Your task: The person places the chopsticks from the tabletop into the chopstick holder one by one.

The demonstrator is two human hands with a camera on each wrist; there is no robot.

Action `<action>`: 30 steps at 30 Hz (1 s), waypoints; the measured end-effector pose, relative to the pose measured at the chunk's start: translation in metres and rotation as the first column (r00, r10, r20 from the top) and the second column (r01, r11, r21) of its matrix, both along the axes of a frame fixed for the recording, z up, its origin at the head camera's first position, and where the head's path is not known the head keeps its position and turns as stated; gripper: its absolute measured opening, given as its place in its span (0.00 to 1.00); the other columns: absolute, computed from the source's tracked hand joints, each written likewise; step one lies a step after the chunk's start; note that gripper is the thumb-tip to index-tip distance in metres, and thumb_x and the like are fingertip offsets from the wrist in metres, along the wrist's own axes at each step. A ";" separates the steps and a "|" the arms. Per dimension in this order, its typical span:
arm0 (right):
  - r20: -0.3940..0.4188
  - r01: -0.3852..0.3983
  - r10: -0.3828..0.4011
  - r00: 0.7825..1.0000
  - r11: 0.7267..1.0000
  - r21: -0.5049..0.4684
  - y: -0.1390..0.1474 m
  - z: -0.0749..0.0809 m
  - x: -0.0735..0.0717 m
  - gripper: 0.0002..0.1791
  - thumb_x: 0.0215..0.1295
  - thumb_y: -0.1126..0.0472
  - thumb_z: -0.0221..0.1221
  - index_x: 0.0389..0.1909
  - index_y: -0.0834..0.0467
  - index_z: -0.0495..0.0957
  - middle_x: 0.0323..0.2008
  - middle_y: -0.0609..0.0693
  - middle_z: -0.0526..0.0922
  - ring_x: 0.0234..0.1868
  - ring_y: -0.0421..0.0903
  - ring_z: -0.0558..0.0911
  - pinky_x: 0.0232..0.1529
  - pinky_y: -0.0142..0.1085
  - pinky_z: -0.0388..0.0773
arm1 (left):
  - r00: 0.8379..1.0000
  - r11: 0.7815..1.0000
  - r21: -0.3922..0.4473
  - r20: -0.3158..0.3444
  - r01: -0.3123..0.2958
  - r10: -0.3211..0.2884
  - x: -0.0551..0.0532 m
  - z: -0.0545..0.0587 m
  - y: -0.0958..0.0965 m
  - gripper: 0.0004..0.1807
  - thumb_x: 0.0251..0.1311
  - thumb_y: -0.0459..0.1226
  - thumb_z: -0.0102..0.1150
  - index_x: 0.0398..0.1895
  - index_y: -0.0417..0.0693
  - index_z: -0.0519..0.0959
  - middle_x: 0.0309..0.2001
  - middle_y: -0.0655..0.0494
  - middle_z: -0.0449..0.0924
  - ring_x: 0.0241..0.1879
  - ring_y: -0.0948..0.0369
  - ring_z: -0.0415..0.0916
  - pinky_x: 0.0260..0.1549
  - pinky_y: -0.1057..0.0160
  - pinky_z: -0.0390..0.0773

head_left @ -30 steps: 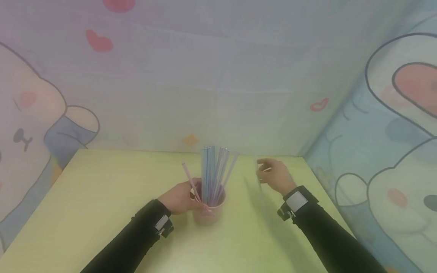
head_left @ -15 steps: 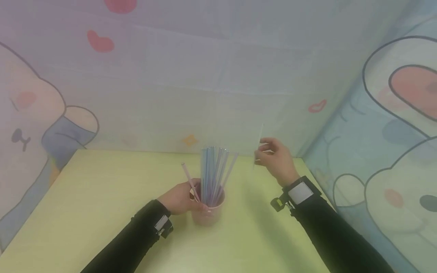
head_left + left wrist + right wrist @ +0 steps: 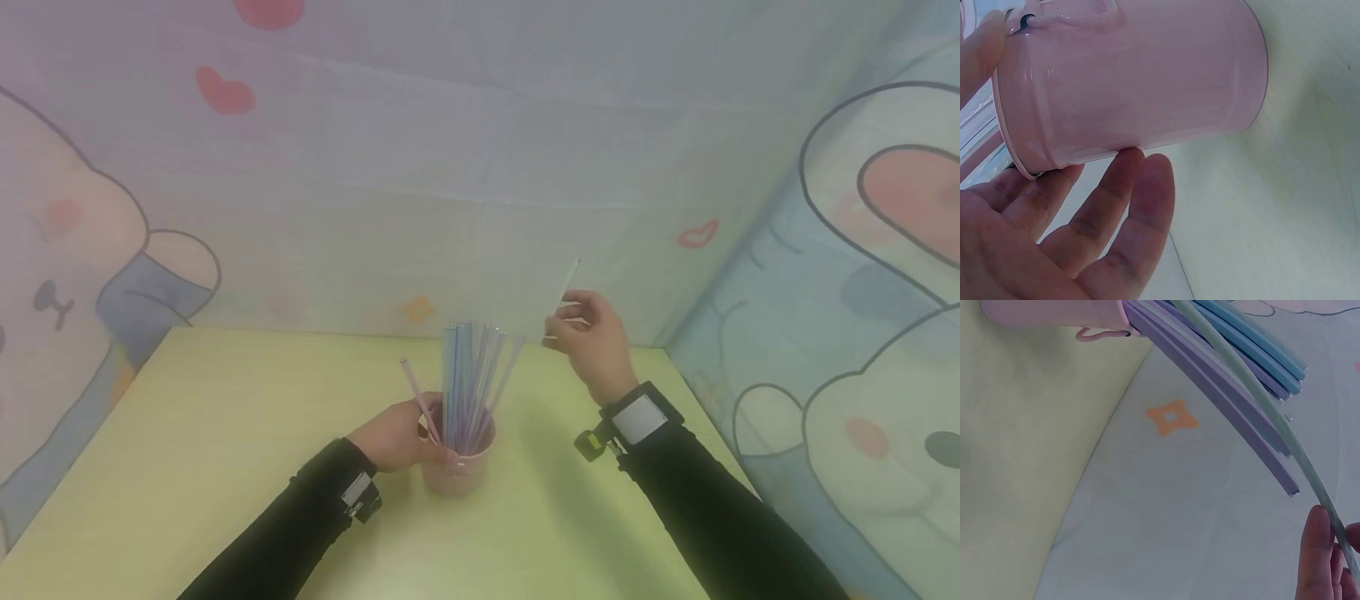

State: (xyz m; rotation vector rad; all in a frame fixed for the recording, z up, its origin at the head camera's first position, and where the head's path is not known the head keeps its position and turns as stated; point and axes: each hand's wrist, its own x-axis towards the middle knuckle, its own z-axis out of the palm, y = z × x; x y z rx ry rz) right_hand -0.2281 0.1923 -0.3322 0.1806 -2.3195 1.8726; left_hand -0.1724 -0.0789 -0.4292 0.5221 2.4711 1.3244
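A small pink metal bucket (image 3: 454, 482) stands upright on the table, and my left hand (image 3: 392, 435) holds it by the rim. In the left wrist view, the thumb (image 3: 984, 53) lies at the rim and the other fingers are along the bucket's side. Several blue and purple straws (image 3: 467, 379) stand in the bucket, with a pink straw (image 3: 415, 388) leaning left. Raised to the bucket's right, my right hand (image 3: 597, 343) pinches a pale green straw (image 3: 1272, 419) between thumb and fingers. That straw tilts, its upper end pointing up and right in the head view.
The pale yellow table (image 3: 247, 417) meets a light cloth backdrop (image 3: 480, 167) at its far edge. Printed cartoon cloth (image 3: 885, 333) closes off the right side, and more of it stands at left. A small wire handle (image 3: 1094, 334) sticks out from the bucket.
My right hand has risen with the pale green straw, then shifted a little left toward the bucket. The straw now tilts more. My left hand and the bucket have stayed in place.
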 end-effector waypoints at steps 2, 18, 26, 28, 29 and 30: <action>-0.003 0.000 0.000 1.000 1.000 -0.005 -0.002 -0.003 -0.002 0.28 0.70 0.70 0.60 0.68 0.66 0.65 0.49 0.59 0.76 0.40 0.44 0.85 0.47 0.39 0.85 | 1.000 1.000 0.002 0.000 -0.001 0.001 0.000 0.000 0.000 0.45 0.53 0.39 0.80 0.73 0.44 0.68 0.54 0.52 0.82 0.48 0.53 0.81 0.48 0.51 0.80; 0.024 -0.055 0.054 0.998 0.998 0.044 -0.010 -0.044 0.005 0.26 0.69 0.71 0.62 0.65 0.67 0.64 0.48 0.61 0.77 0.44 0.53 0.85 0.46 0.40 0.86 | 1.000 1.000 -0.003 -0.010 0.009 -0.009 0.003 0.005 -0.001 0.43 0.53 0.40 0.80 0.72 0.44 0.69 0.53 0.52 0.82 0.49 0.52 0.82 0.48 0.51 0.81; 0.049 -0.099 0.094 0.994 0.991 0.093 -0.017 -0.062 0.012 0.26 0.65 0.73 0.63 0.61 0.66 0.66 0.49 0.63 0.79 0.44 0.53 0.85 0.47 0.45 0.86 | 1.000 1.000 -0.017 -0.012 0.003 -0.004 0.003 0.004 -0.002 0.43 0.54 0.40 0.80 0.73 0.46 0.70 0.52 0.54 0.83 0.50 0.51 0.81 0.49 0.50 0.80; 0.057 -0.109 0.103 0.993 0.988 0.114 -0.019 -0.066 0.014 0.26 0.64 0.72 0.64 0.60 0.65 0.67 0.48 0.62 0.80 0.44 0.54 0.85 0.47 0.48 0.85 | 1.000 1.000 -0.014 -0.011 0.004 -0.004 0.002 0.003 -0.002 0.42 0.54 0.40 0.80 0.72 0.46 0.70 0.52 0.54 0.83 0.50 0.51 0.81 0.50 0.50 0.80; 0.060 -0.114 0.108 0.992 0.985 0.126 -0.019 -0.068 0.015 0.25 0.64 0.72 0.65 0.60 0.64 0.67 0.48 0.62 0.80 0.44 0.54 0.86 0.47 0.48 0.85 | 1.000 1.000 -0.011 -0.009 0.004 -0.004 0.002 0.002 -0.002 0.42 0.54 0.40 0.79 0.72 0.46 0.70 0.53 0.54 0.83 0.50 0.51 0.81 0.50 0.50 0.80; 0.062 -0.121 0.113 0.992 0.983 0.137 -0.020 -0.070 0.016 0.25 0.65 0.71 0.65 0.60 0.64 0.68 0.48 0.62 0.80 0.44 0.54 0.86 0.47 0.48 0.85 | 1.000 1.000 -0.008 -0.007 0.005 -0.005 0.002 0.002 -0.002 0.42 0.54 0.39 0.79 0.72 0.46 0.70 0.53 0.54 0.83 0.50 0.50 0.81 0.50 0.50 0.80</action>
